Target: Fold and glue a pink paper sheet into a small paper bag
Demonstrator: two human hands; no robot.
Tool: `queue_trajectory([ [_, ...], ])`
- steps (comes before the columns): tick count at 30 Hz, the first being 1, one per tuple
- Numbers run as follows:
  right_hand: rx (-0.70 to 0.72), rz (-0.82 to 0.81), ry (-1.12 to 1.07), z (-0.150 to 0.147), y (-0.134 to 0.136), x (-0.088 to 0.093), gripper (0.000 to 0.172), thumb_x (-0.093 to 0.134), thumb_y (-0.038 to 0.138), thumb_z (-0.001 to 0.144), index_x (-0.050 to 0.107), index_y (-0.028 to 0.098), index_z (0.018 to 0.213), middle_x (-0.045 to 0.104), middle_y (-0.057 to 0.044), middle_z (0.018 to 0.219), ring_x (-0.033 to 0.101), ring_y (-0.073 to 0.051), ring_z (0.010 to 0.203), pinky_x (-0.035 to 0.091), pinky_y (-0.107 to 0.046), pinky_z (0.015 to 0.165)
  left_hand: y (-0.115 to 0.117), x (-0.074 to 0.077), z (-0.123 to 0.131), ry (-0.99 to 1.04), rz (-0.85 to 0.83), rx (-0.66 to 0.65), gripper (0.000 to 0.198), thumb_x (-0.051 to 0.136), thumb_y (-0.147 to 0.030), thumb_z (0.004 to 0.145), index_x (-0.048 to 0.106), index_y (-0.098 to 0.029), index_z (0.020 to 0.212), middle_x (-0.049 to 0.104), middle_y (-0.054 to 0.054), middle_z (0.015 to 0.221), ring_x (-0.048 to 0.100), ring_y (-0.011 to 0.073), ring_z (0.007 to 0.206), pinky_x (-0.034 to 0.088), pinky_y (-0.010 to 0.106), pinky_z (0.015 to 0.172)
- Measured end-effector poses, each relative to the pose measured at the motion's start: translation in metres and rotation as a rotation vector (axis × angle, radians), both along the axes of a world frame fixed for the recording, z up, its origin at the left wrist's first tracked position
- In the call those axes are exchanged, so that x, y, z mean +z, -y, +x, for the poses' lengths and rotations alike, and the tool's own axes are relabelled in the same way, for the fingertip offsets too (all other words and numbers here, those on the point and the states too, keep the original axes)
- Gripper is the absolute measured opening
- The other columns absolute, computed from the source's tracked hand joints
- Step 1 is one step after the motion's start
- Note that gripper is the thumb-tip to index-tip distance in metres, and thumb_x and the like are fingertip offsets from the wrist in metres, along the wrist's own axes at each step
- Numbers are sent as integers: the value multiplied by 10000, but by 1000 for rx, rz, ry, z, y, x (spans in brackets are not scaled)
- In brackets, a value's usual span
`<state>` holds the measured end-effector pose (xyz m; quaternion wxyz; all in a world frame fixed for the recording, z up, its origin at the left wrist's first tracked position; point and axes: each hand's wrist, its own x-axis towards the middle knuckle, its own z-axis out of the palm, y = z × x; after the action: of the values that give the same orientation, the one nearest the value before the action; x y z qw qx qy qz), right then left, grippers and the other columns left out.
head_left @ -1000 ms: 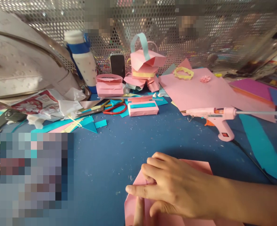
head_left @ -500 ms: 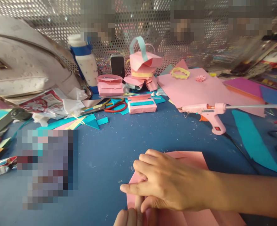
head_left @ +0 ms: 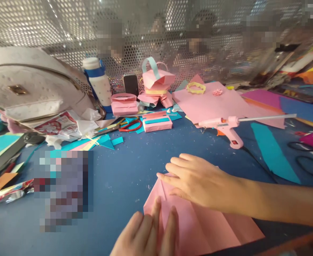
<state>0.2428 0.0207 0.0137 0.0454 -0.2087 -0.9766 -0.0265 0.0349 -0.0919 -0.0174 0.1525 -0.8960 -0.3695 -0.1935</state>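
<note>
A folded sheet of pink paper (head_left: 206, 227) with several creases lies on the blue table in front of me. My right hand (head_left: 199, 181) rests palm down across its upper part, fingers stretched out and slightly spread, covering some of the far edge. At the near left side, my left hand (head_left: 148, 231) presses its index fingertip on the folded flap; the thumb is apart from it and the other fingers are curled. Neither hand grips the paper; both lie on top of it.
A pink glue gun (head_left: 222, 126) with its cord lies at the right, near a teal strip (head_left: 275, 153). Red-handled scissors (head_left: 131, 125), small pink paper boxes (head_left: 157, 122), a bottle (head_left: 99, 85), a phone (head_left: 131, 85) and a backpack (head_left: 36, 81) stand behind. A perforated metal panel (head_left: 151, 35) closes the back.
My right hand has slid away from me up the paper, off the left hand's finger. More of the left hand and the folded flap show now. The view has also shifted.
</note>
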Motion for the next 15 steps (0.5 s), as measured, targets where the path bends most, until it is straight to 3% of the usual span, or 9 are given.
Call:
queue_trajectory([
  [2,5,-1,5,2,-1,12,298,450,333,1000,648,192,1173,619,-50,868,497,-194,778,340,-335,690,-15,2,-5,-7,80,-155,280,584,-163,887,618,-36,1134,738,141,912,628,192,697,450,321,603],
  [5,-80,-4,-99,20,6,35,319,446,322,995,613,200,1238,648,-73,996,567,-207,896,426,-352,761,-29,3,-10,92,-43,-167,249,498,-94,905,627,-62,1116,687,74,802,576,171,654,451,335,647],
  [8,-311,-13,-282,52,26,44,299,424,280,980,636,235,1186,660,-67,1135,611,-233,1027,486,-380,864,-28,-2,-12,109,-141,-151,299,468,-85,908,617,-85,1167,660,77,861,562,179,702,469,372,746],
  [10,-500,16,-351,74,41,35,302,449,303,966,608,249,1216,654,-61,1202,613,-259,1092,502,-410,913,-25,-6,-12,127,-150,-145,322,458,-83,908,608,-90,1192,659,88,904,565,190,745,474,395,789],
  [15,-673,-30,-352,106,58,-10,423,499,322,946,514,237,1361,617,-81,1308,602,-280,1170,525,-455,964,-25,-4,-14,154,-176,-146,302,460,-84,911,618,-133,1164,671,122,1106,612,220,929,516,388,818],
])
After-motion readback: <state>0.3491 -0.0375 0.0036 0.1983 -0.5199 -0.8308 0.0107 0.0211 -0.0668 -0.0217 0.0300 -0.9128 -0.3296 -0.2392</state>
